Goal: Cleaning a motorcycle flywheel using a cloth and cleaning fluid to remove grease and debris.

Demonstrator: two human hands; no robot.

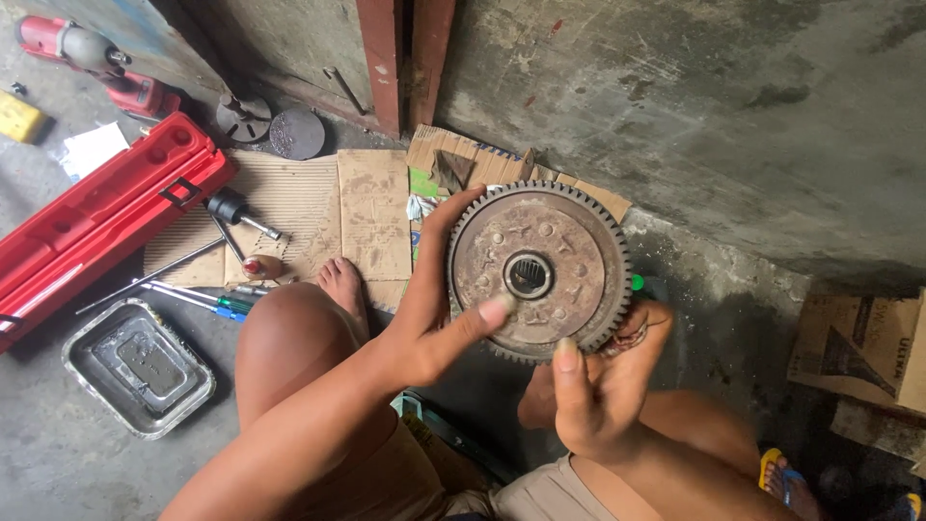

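Squatting on a concrete floor (pixel 58 453), a person is holding a large rusty toothed gear (pixel 539 271) upright in front of the knees, its flat face turned up toward the viewer. At the centre of the gear a dark splined hub (pixel 529 275) is showing. The left hand (pixel 429 309) is wrapping around the gear's left rim, fingers curled behind the teeth and the thumb (pixel 487 315) lying across the lower face, just short of the hub. The right hand (pixel 603 386) is cupping the gear from below and behind, thumb pressing the lower rim; both hands are closed firmly on the part.

Under the gear, flattened cardboard sheets (pixel 371 212) are lying on the floor, a bare foot (pixel 342 287) resting on their edge. Left of the cardboard a red tool case (pixel 101 217) is sitting closed, and a red power tool (pixel 92 58) is lying beyond it. Between case and knee, screwdrivers (pixel 198 299) and a black socket handle (pixel 236 210) are lying together. A shallow metal tray (pixel 82 371) is standing near the left knee. Two dark round discs (pixel 270 125) are resting against the wall, well apart from the hands.
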